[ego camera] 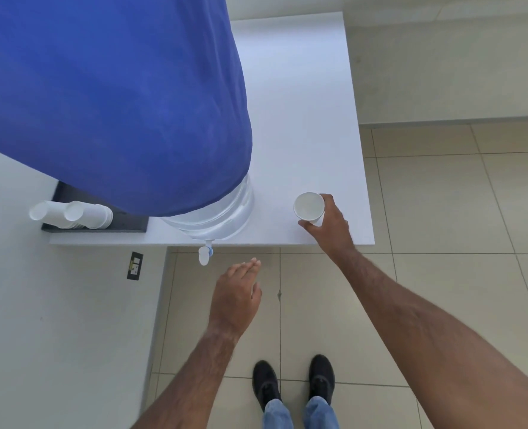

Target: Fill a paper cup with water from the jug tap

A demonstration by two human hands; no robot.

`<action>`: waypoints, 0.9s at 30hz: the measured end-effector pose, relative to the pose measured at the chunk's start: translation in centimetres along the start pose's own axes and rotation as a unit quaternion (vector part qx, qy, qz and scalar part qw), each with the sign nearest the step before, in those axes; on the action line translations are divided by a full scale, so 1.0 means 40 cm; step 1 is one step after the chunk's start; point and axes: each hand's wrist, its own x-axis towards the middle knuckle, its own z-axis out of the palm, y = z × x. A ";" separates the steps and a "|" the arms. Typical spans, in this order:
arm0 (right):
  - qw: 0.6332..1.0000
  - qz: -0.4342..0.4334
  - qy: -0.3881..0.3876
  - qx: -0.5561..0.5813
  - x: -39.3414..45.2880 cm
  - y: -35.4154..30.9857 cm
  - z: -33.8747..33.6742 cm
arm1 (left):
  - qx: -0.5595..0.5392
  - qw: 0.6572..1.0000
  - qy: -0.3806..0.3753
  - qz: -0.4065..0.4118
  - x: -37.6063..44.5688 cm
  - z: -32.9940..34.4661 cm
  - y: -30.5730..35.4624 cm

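Right hand [330,227] wrapped around paper cup [308,207] on white counter [302,119], right of jug [219,218]. Cup upright. Left hand [236,295] flat, fingers loose, holding nothing, just below tap [205,253]. Blue cover [108,97] unmarked; no writing legible anywhere.
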 end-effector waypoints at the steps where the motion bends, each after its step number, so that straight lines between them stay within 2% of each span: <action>1: 1.000 0.005 0.002 -0.001 0.003 0.001 0.007 | 0.002 1.000 -0.003 -0.001 -0.004 -0.002 -0.003; 11: 0.998 0.059 0.019 0.015 0.016 0.025 0.053 | 0.016 1.000 -0.024 -0.011 -0.023 -0.006 -0.024; 20: 0.997 0.073 0.022 0.019 0.023 0.030 0.069 | -0.005 0.999 -0.030 -0.018 -0.014 0.015 -0.023; 27: 0.997 0.067 0.004 -0.024 0.006 0.054 0.039 | -0.037 0.998 -0.032 -0.031 0.036 0.038 -0.006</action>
